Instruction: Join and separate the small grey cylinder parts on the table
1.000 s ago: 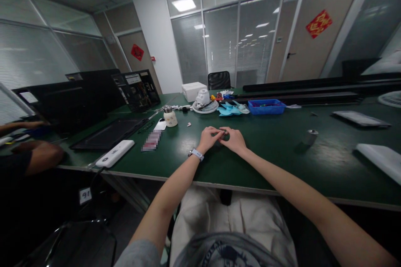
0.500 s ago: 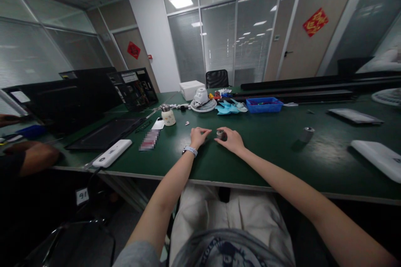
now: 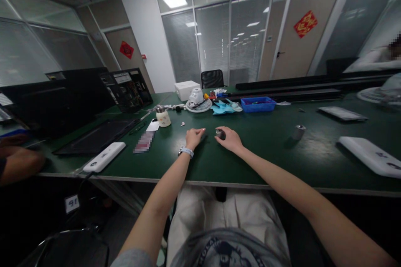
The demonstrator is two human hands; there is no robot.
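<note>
My right hand (image 3: 231,138) is closed around a small metal cylinder (image 3: 219,133) with a round top, which stands upright at the table surface. Left of it, my left hand (image 3: 194,137) has its thumb and fingers pinched together, pointing at the cylinder with a gap between. Whatever the pinch holds, if anything, is too small to make out. A second grey metal cylinder (image 3: 300,132) stands on the green table (image 3: 250,167) further right, apart from both hands.
Behind my hands are a cream bottle (image 3: 163,117), a white fan part (image 3: 198,102), light-blue fan blades (image 3: 223,107) and a blue tray (image 3: 258,104). White oblong devices lie left (image 3: 105,157) and right (image 3: 371,156). Another person's arm (image 3: 23,160) rests at the far left.
The gap between my left fingertips and the cylinder has widened a little. My right hand keeps its grip on the cylinder. The view has swung slightly to the right.
</note>
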